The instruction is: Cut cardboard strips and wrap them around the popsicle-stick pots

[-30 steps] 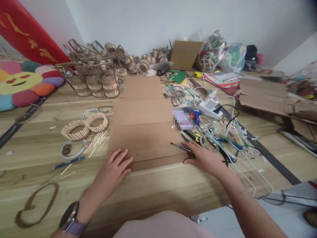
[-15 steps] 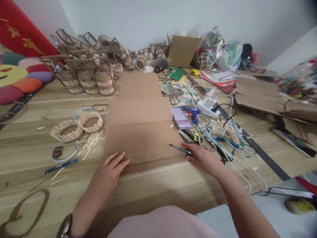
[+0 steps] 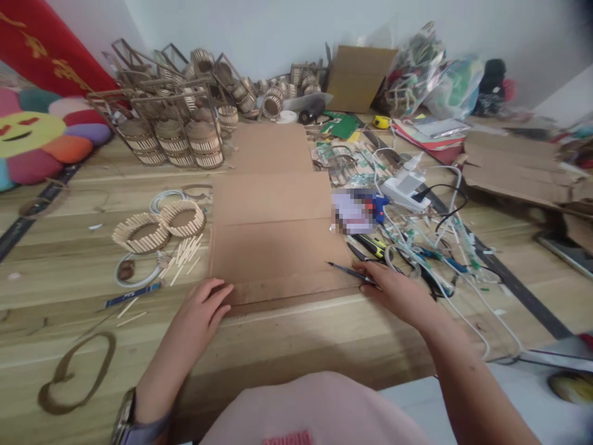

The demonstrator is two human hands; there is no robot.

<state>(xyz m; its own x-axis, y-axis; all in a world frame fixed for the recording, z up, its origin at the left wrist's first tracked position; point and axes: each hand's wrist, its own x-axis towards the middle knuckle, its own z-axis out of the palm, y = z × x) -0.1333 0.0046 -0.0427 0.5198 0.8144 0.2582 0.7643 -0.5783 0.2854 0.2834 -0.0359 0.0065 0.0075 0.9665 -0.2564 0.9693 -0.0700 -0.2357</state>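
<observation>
My left hand (image 3: 209,311) rests with fingers apart at the near left corner of a brown cardboard sheet (image 3: 278,247). Between the fingers of my right hand (image 3: 386,285) is a thin dark pen-like tool (image 3: 345,270), its tip over the cardboard's right side. Left of the sheet lie two rings of light wooden sticks (image 3: 141,233), with loose sticks (image 3: 186,252) beside them. A yellow and black cutter (image 3: 373,245) lies just beyond my right hand.
Lantern-like stick baskets (image 3: 167,143) stand at the back left. A white power strip (image 3: 405,188) with tangled cables is on the right. An open cardboard box (image 3: 361,77) stands at the back, and a flower cushion (image 3: 44,139) far left.
The whole view has shifted, so the table items appear farther right and slightly higher. My left hand has drawn slightly left relative to the cardboard. My right hand still holds the tool.
</observation>
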